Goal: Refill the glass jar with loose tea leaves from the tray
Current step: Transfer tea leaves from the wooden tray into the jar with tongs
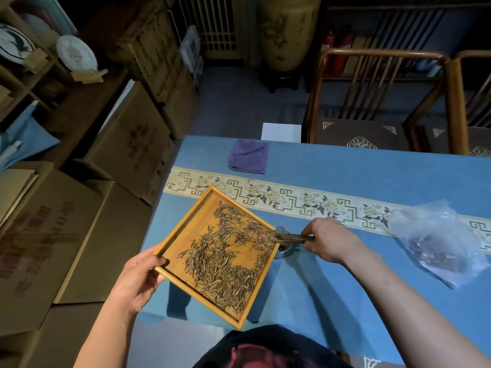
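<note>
- Left hand [138, 277] clamps the tray's [186, 229] near-left corner, holding it tilted off the table's [345, 181] left edge.
- Right hand [328, 240] pinches a scoop [291, 237], raking tea [225, 261] over the tray's right corner.
- Jar [282, 241] sits below, mostly hidden.
- Tea looks light, brittle; rake gently.

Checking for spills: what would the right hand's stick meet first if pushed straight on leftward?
Probably the tea leaves at the wooden tray's right corner, above the glass jar; the right hand aims the stick there. Depth is unclear.
</note>
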